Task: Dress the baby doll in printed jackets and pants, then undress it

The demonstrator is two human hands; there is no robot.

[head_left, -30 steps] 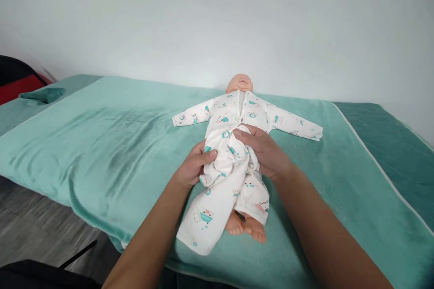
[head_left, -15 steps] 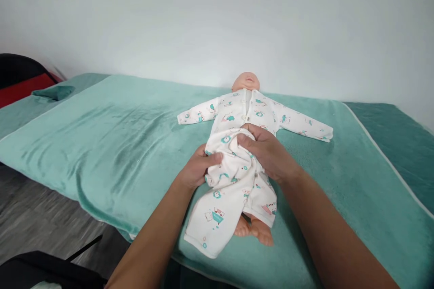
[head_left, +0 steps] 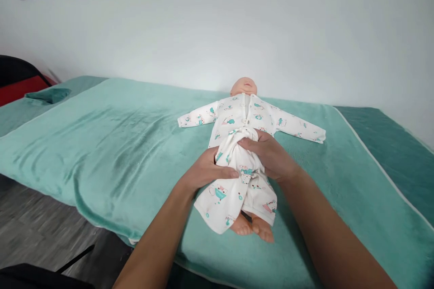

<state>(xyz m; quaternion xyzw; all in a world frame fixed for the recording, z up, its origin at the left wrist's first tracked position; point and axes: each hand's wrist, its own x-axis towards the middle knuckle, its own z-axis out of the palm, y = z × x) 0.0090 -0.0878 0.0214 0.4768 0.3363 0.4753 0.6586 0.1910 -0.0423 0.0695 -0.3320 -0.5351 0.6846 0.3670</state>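
Over the lower half of a pink plastic doll (head_left: 243, 86) on a teal plush cover (head_left: 135, 144), a white cloth garment (head_left: 231, 195) printed with teal and pink cartoons is pinched by the left grip (head_left: 205, 170) and right grip (head_left: 271, 154), its top twisted, its lower end flared.

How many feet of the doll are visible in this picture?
2. Both stick out below the white printed clothing: one foot on the picture's left, the other foot just to its right.

Both arms (head_left: 159, 232) forward, fingers (head_left: 226, 172) curled
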